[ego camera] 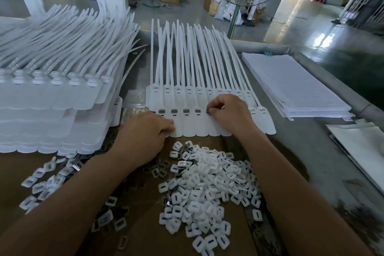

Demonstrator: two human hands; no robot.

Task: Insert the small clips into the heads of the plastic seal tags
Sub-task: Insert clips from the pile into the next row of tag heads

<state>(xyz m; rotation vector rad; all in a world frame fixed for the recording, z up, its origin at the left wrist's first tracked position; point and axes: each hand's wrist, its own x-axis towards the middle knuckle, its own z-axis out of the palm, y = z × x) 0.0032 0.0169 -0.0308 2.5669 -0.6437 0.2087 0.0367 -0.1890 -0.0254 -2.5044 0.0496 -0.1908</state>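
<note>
Your L hand (143, 137) pinned the tag strip (199, 129) so nothing slid, fingers bent, grip unclear; R hand (226, 113) pinched a clip (208, 111) into head no. 5.

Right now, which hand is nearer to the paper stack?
Right. The right hand, pinching a clip, is near the paper stack; the left hand holds the tags farther left.

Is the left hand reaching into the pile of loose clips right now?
No, the left hand rests against the near edge of the seal tags, apart from the clip pile.
</note>
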